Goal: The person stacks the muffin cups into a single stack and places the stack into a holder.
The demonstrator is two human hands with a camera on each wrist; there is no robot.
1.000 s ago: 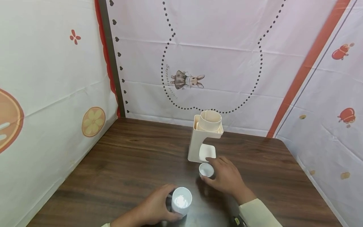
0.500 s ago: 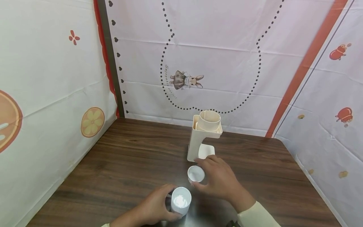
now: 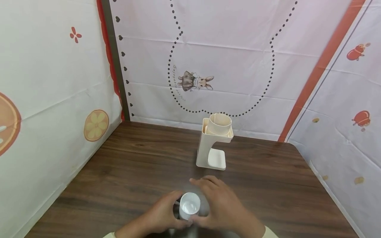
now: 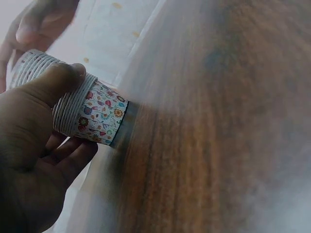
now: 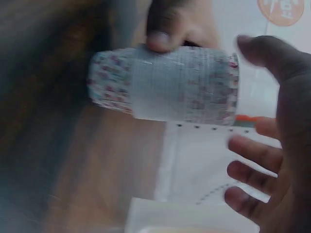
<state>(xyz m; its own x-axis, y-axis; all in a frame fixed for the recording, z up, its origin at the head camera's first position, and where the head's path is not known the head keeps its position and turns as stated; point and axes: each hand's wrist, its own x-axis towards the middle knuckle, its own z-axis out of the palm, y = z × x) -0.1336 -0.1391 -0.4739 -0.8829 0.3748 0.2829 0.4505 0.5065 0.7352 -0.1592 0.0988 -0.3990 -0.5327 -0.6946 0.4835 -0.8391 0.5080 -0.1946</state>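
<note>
In the head view my left hand (image 3: 160, 213) grips a stack of nested paper cups (image 3: 189, 205), their white mouths facing up. Printed flowers cover the cup wall, and ridged rims show in the left wrist view, where the thumb and fingers wrap the stack (image 4: 104, 114). My right hand (image 3: 223, 208) is just right of the stack, blurred by motion. The right wrist view shows its thumb and fingers spread around the stack's mouth end with gaps between; the thumb tip is close to the rim. No separate cup shows in that hand.
A cream stand (image 3: 205, 148) with a round tube on top and a flat white foot stands farther back on the dark wooden table (image 3: 143, 158). Printed white cloth (image 3: 238, 76) hangs behind the table and along both sides.
My right hand has moved left and towards me with a single paper cup, from near the stand to the stack. That cup no longer shows apart; the right fingers have spread. The left hand stays put.
</note>
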